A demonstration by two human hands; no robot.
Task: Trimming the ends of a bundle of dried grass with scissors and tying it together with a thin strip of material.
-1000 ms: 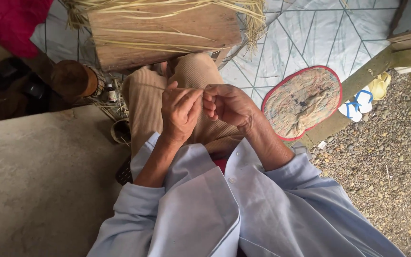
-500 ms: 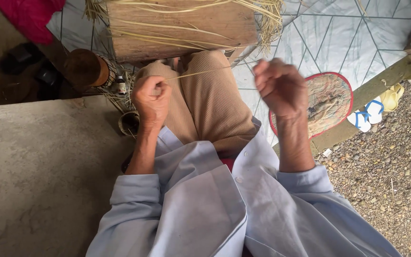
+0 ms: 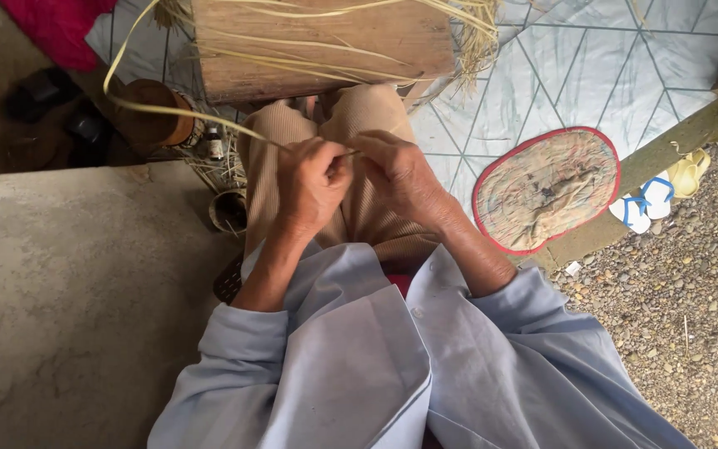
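My left hand (image 3: 309,183) and my right hand (image 3: 400,175) meet over my lap, above tan trousers (image 3: 359,125). Both pinch the same long pale straw strip (image 3: 168,110), which curves away from the left hand to the upper left. The fingertips of the two hands almost touch. Light blue sleeves cover both forearms up to the elbows. In front of my knees lies a wooden block (image 3: 326,41) with several loose straw strands across it.
A grey concrete slab (image 3: 68,291) fills the left. A round padded mat with a red rim (image 3: 546,189) lies on patterned tiles at right. Blue-strapped sandals (image 3: 641,204) sit by gravel. A brown round container (image 3: 155,112) and small jars stand left of my knees.
Half a second ago my hands were pulled wide apart with the strand stretched between them. They have come back together over my lap, and the strip now loops out to the left.
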